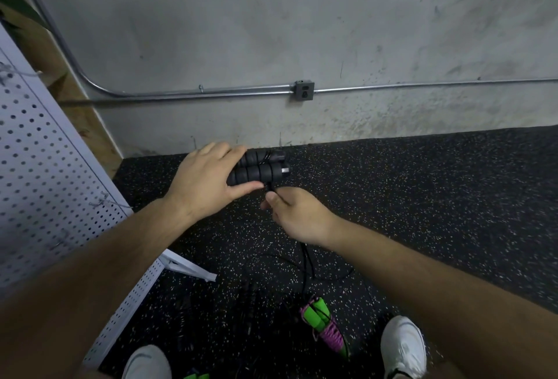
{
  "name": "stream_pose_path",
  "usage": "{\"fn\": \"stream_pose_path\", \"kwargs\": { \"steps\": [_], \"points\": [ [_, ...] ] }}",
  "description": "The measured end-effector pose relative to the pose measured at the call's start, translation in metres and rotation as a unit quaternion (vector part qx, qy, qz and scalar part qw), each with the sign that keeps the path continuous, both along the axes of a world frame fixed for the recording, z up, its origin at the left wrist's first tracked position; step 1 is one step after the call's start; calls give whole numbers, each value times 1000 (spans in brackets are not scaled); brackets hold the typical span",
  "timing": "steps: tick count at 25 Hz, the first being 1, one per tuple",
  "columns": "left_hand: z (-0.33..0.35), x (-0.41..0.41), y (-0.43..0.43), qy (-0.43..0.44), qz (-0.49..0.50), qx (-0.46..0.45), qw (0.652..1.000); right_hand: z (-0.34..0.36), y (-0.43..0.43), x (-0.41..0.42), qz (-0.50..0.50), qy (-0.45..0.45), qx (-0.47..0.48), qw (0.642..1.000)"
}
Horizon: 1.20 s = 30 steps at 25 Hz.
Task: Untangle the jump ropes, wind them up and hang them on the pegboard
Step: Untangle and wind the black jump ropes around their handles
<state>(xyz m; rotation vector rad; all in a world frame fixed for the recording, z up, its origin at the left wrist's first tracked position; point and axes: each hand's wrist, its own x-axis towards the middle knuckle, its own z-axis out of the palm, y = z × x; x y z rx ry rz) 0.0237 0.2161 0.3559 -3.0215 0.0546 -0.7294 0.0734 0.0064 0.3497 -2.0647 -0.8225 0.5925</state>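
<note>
My left hand [205,179] grips two black foam jump-rope handles [259,168] held side by side and pointing right. A few turns of thin black cord wrap around them near their right ends. My right hand [297,215] pinches that black cord [305,260] just below the handles. The cord hangs down from my right hand and loops on the floor. A wound green and purple jump rope [326,322] lies on the floor between my shoes. The white pegboard [39,173] stands at the left.
A grey concrete wall with a metal conduit [211,93] and an outlet box [304,91] is ahead. Black speckled rubber flooring [437,197] covers the ground. More dark rope lies near my left shoe [148,362]. A green piece [196,376] shows at the bottom edge.
</note>
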Motion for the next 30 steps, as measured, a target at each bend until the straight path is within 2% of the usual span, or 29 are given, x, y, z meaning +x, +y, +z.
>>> {"fn": "stream_pose_path", "kwargs": {
  "steps": [5,7,10,13,16,19,22,24,25,27,30],
  "points": [
    [-9,5,8,54,26,42,997,37,-16,-16,53,-20,-82,995],
    [-12,4,8,85,21,47,995,56,-27,-19,63,-120,-113,984],
    [-14,0,3,104,-25,55,993,70,-40,-11,36,-338,-152,928],
    [-14,-4,-10,104,-80,65,989,68,-45,6,-8,-413,-113,904],
    [-10,-11,-22,79,-131,46,987,64,-51,25,-28,-400,-80,913],
    [-1,-20,-38,46,-169,11,985,56,-60,45,-44,-332,-60,940],
    [14,-28,-55,4,-176,-37,984,46,-62,52,-16,-142,69,987],
    [22,-28,-58,-23,-149,-50,987,35,-57,45,1,-38,101,994],
    [24,-27,-58,-34,-129,-48,990,28,-51,37,-7,-28,66,997],
    [25,-21,-53,-52,-87,-30,994,16,-39,19,-4,-64,-8,998],
    [23,-11,-39,-33,-25,-6,999,14,-30,-4,24,-109,-24,993]
  ]
}}
